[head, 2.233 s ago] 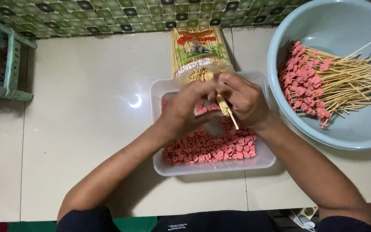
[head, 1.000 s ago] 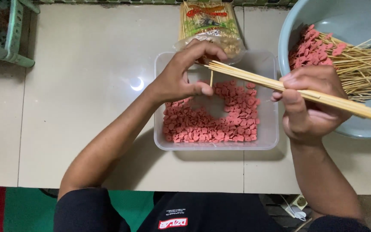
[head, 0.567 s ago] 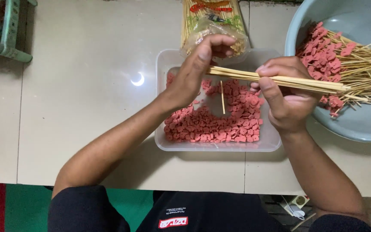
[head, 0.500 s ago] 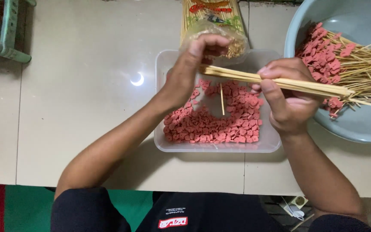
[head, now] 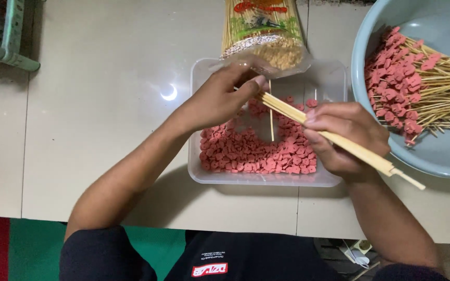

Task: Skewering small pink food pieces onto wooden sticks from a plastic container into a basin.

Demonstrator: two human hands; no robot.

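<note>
Our right hand (head: 347, 138) is closed around a bundle of sticks (head: 334, 139), gripping it near the middle so that it runs slantwise from the left hand down past the right wrist. Our left hand (head: 225, 96) pinches the upper tips of that bundle between thumb and fingers, closed on them over the tub (head: 334, 78).

The sticks look light, thin and stiff, and we judge them brittle if bent and prone to slide against one another (smooth wood, loosely gathered). A firm wrap around the middle, as the right hand has it, seems the safest hold; the pointed ends are best pinched lightly.

Both forearms reach forward from the body, the left angled in from the lower left, the right coming up from the lower right with the wrist bent inward.

One loose stick (head: 271, 112) lies in the clear tub on the pink pieces (head: 251, 153). Beyond it rests a bag of sticks (head: 264, 28), and to the right a blue basin (head: 444, 153) holds loaded skewers (head: 417, 86). All sit on the pale counter (head: 105, 104).
</note>
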